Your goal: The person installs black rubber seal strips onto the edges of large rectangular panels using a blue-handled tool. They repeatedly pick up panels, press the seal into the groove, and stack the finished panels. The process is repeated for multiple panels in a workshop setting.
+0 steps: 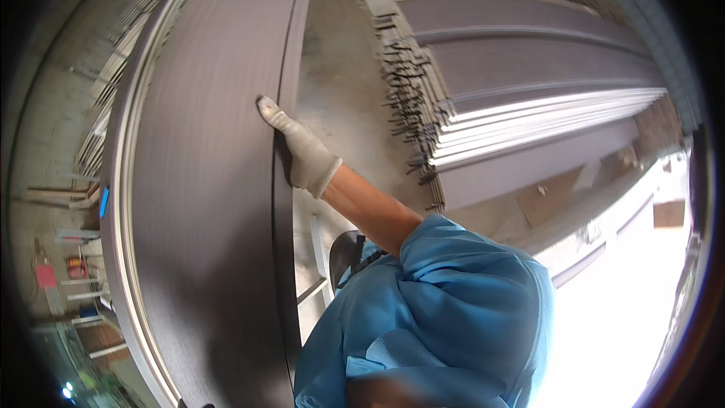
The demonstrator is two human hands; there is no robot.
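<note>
A long grey-brown panel (pixel 211 143) with a faint wood grain runs from the top of the head view down to its lower edge. A dark groove follows its right side, and pale ridged strips (pixel 124 159) lie along its left. My right hand (pixel 306 151), in a whitish work glove with a dark thumb tip, grips the panel's right edge. The thumb lies on the face, while the fingers are hidden behind the edge. My left hand is not in view.
To the right stand stacked grey panels (pixel 529 60) with white edges (pixel 544 125) and dark rods (pixel 404 98) sticking out toward me. Concrete floor (pixel 340 68) lies between. More pale lengths (pixel 102 121) and a red item (pixel 75 266) are on the left. A metal frame (pixel 321 257) stands near my body.
</note>
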